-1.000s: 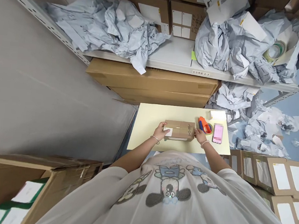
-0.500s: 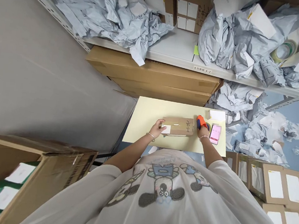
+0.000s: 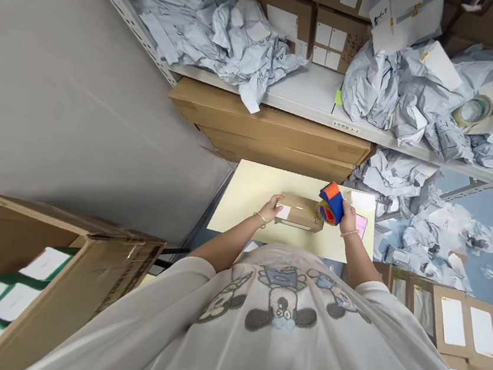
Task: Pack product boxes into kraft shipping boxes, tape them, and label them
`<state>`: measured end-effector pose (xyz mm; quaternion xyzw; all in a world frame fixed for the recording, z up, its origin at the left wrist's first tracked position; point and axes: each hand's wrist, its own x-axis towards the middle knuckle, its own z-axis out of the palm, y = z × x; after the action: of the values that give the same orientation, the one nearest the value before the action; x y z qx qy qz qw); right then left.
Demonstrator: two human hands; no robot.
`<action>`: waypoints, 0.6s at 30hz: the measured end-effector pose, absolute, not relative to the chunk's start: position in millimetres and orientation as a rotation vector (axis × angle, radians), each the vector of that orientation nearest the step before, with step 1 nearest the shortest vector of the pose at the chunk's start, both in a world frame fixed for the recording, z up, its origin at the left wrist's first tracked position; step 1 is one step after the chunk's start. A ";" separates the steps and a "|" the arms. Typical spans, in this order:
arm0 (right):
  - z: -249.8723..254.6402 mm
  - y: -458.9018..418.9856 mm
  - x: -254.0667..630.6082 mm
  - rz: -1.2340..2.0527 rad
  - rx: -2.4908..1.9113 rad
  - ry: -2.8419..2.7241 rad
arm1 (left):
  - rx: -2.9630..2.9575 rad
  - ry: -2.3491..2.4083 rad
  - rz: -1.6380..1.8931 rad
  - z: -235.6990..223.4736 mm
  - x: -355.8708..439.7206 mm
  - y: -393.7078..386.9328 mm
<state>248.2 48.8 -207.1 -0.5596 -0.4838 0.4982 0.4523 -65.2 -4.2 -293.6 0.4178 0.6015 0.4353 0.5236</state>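
A small brown cardboard box (image 3: pixel 300 211) with a white label lies on the pale yellow table (image 3: pixel 245 197). My left hand (image 3: pixel 271 210) rests on the box's left end, fingers curled over the label edge. My right hand (image 3: pixel 348 218) grips an orange and blue tape dispenser (image 3: pixel 330 204) and holds it lifted at the box's right end. A pink phone (image 3: pixel 361 224) lies on the table just right of my right hand, partly hidden by it.
A shelf (image 3: pixel 301 96) behind the table carries heaps of crumpled grey mailer bags (image 3: pixel 228 28), cardboard boxes and a tape roll (image 3: pixel 471 111). Flat cartons (image 3: pixel 270 131) are stacked under it. An open carton (image 3: pixel 41 268) stands at my left, labelled boxes (image 3: pixel 462 319) at my right.
My right hand took the tape dispenser off the table and raised it to the box's right end. The left hand stayed on the box. The camera view shifted slightly.
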 end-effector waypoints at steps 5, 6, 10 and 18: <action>-190.3 59.2 182.6 1.369 -1.353 -1.488 | 0.996 1.507 0.951 -276.6 -63.7 -4.2; -190.5 59.6 174.5 1.373 -1.374 -1.556 | 1.007 1.544 0.940 -271.4 -64.8 -4.5; -194.6 58.9 162.9 1.314 -1.460 -1.719 | 0.995 1.747 1.051 -246.7 -72.9 -1.8; -194.1 52.1 161.6 1.174 -1.511 -1.817 | 0.910 1.704 1.132 -200.8 -75.2 11.2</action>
<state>161.6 52.1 -194.1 -0.5547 -0.6668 0.4311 0.2487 -75.2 11.2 -200.8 0.3656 0.6848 0.4551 0.4362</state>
